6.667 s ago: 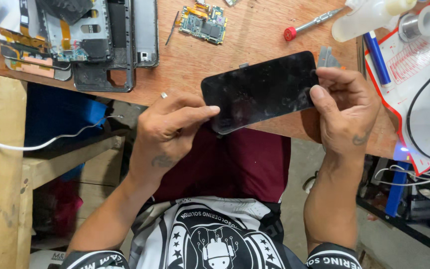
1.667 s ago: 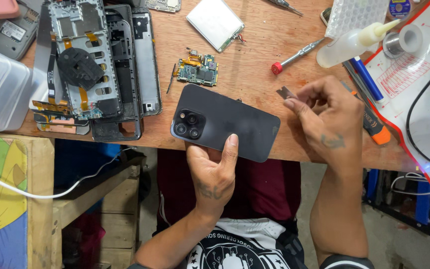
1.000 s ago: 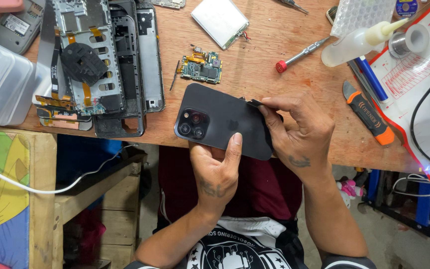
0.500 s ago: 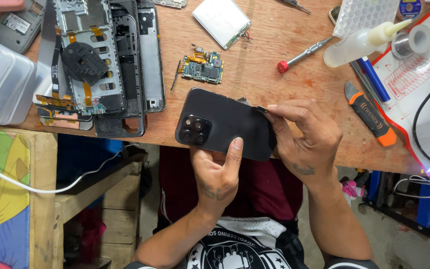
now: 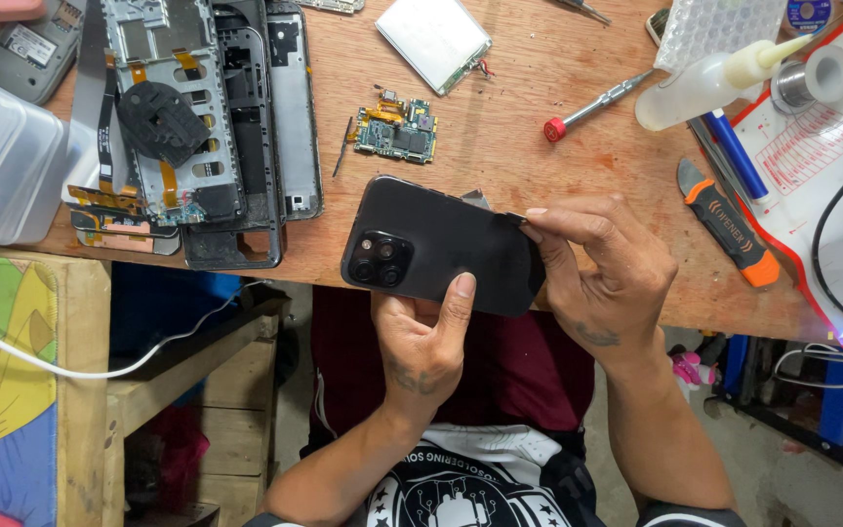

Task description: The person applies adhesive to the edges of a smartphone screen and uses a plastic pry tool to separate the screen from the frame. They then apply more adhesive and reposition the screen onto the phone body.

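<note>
From the head view, the left hand [image 5: 426, 337] has its grip closed on a black phone [image 5: 441, 244], camera side up, held over the near edge of the wooden counter [image 5: 500, 127]. The right hand [image 5: 602, 268] pinches a thin pick [image 5: 514, 219] at the phone's right end. Beyond the grips lie a small circuit board [image 5: 397, 127], a red-capped screwdriver [image 5: 592, 102] and a stripped phone frame [image 5: 197, 137]; an orange-handled tool [image 5: 729, 220] lies to the right.

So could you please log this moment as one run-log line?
left hand: holds black phone back-up | right hand: thin pick at phone's edge | wooden bench: parts, tools
</note>
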